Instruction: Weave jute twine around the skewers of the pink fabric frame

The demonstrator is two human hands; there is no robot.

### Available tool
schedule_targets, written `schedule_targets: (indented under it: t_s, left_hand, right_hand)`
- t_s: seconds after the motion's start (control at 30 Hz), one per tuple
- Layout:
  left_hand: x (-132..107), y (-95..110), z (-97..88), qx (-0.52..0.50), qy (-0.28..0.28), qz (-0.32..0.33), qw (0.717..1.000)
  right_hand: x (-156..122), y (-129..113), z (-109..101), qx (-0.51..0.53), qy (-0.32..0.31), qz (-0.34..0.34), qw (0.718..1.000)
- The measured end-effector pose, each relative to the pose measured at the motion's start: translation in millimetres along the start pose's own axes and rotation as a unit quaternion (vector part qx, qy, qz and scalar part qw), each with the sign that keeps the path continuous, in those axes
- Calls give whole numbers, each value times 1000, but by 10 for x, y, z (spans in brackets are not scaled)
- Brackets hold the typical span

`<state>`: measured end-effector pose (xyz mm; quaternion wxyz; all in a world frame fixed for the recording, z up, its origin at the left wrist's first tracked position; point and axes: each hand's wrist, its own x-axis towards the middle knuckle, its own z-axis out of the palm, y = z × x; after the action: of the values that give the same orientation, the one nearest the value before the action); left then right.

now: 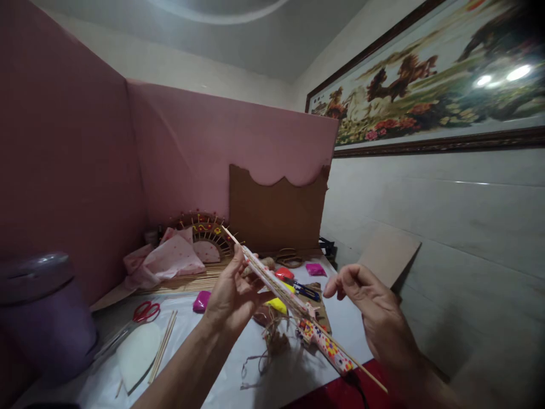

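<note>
My left hand (236, 287) is closed around a thin wooden stick with a long, pale, edge-on piece along it (272, 272), which slants from upper left to lower right. Its exact kind I cannot make out from this side. To the right, apart from it, my right hand (366, 301) has its fingers curled in a pinch; whatever lies between the fingertips, if anything, is too small to tell. Under the stick's lower end lies a flower-patterned tool (330, 347) with a dark cord. Tangled brown twine (275, 335) is below the held piece.
Red-handled scissors (147, 311), a pale curved piece (138, 352) and loose sticks (163, 346) lie left. Behind are a decorated fan shape (208, 230), pink cloth (170, 258) and upright cardboard (276, 210). A box cutter (304, 289) lies centrally; a purple container (46, 318) stands left.
</note>
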<state>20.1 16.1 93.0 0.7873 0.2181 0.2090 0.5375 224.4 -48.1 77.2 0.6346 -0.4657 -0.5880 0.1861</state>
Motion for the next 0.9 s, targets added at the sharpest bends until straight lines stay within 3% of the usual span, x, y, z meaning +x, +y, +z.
schedule_targets:
  t_s: [0.27,0.5,0.7,0.9]
  left_hand:
    - [26,18,-16,22,4,-2,1000]
    - [37,0,-21,31,11,2,999]
    - [94,-55,-80,38,-6,16,999]
    - [113,-121,-102,83,-48,45,994]
  right_hand:
    - [72,460,113,43,-29,87,995]
    - [362,547,329,19,-64,130,989]
    - [487,699,534,75,-28,112,990]
    - [306,946,471,55,-12,72,996]
